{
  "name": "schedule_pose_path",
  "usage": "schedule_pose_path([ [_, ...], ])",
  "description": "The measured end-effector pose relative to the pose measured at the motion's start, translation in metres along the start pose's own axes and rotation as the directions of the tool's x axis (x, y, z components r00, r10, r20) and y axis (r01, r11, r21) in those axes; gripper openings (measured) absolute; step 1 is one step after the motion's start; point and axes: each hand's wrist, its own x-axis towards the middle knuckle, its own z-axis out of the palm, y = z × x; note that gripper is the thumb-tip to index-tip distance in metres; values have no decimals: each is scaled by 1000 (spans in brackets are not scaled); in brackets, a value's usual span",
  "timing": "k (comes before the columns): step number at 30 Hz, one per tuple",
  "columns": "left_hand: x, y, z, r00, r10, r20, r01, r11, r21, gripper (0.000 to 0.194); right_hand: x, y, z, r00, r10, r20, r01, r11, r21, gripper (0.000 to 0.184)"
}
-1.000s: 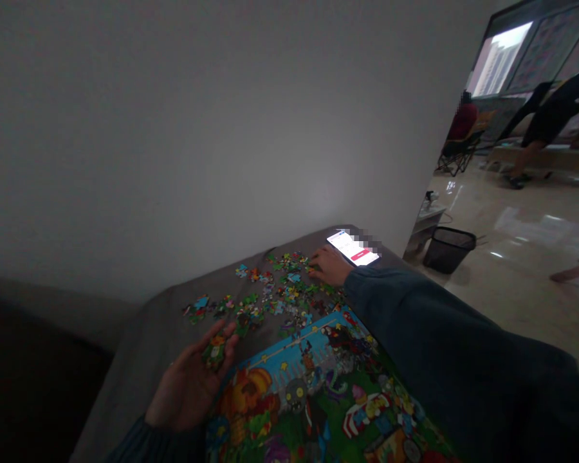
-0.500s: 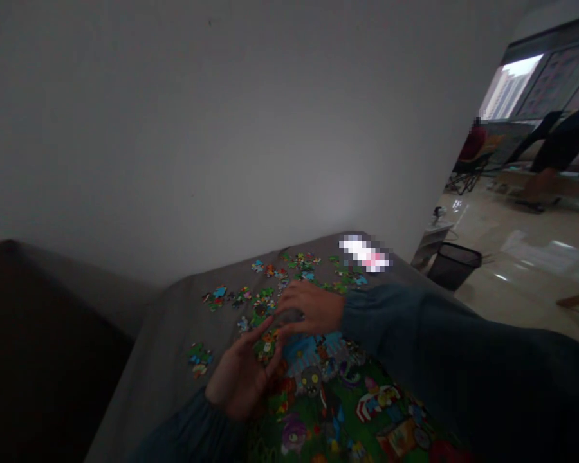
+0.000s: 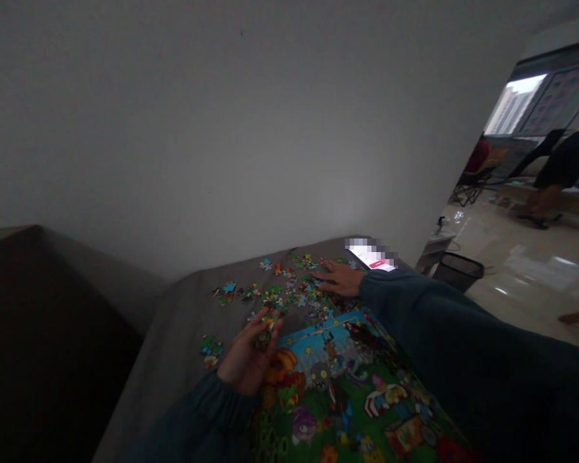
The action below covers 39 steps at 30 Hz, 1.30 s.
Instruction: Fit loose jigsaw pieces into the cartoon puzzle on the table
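Observation:
My left hand [image 3: 248,352] is cupped round a few joined-looking jigsaw puzzle pieces [image 3: 271,319], held between thumb and fingers at the left edge of a colourful cartoon picture sheet [image 3: 328,386]. My right hand [image 3: 340,278] reaches farther out, fingers spread over loose puzzle pieces [image 3: 294,296] beyond the sheet; its fingertips seem to touch them, and nothing shows in its grasp. More pieces lie scattered in small clusters, one cluster [image 3: 211,350] to the left of my left hand.
A lit phone [image 3: 371,253] lies at the far right corner of the grey-covered table [image 3: 168,347]. A pale wall [image 3: 222,128] rises behind it. On the floor to the right stands a black wastebasket [image 3: 458,273]. Farther off, a person [image 3: 560,164] stands by a low bench.
My right hand has moved away from my left hand, outward and right, and its fingers have spread over the pieces. My left hand stays near the sheet with its pieces.

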Motion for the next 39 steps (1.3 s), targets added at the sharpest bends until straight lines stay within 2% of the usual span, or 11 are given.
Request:
schedule_pose_path([
  [5,0,2,0,1000,13,-3,-13,1000,18,35,11,2,-20,997,-24,69,26,999,-27,55],
  [9,3,3,-3,999,34,10,-34,999,27,34,33,-3,-32,1000,4,-3,-4,999,-54,55],
  [12,3,1,-4,999,41,11,-41,999,31,37,47,-15,-26,999,-1,-45,-2,998,-65,57],
  [18,2,7,-6,998,39,40,-40,999,23,39,52,-34,1,998,31,50,-29,998,-56,64],
  [22,12,23,-14,988,154,-31,-155,986,-53,35,52,-41,-8,993,44,113,-38,998,-56,68],
  [25,23,38,-24,968,230,-103,-240,965,-105,29,54,-61,-22,992,-25,124,30,999,-39,71],
  [27,29,49,-34,945,285,-162,-307,942,-136,23,55,-82,-28,985,-124,122,127,992,-13,74],
  [30,34,65,-49,899,357,-253,-404,899,-167,22,51,-112,-27,949,-280,145,278,960,29,73],
  [32,37,73,-59,869,396,-297,-457,872,-177,24,45,-123,-21,922,-345,173,342,938,47,71],
  [35,41,80,-69,839,428,-337,-503,845,-178,29,34,-120,-11,907,-379,187,375,925,55,68],
  [39,46,81,-71,828,438,-350,-518,836,-180,28,26,-98,-5,904,-391,172,388,920,57,67],
])
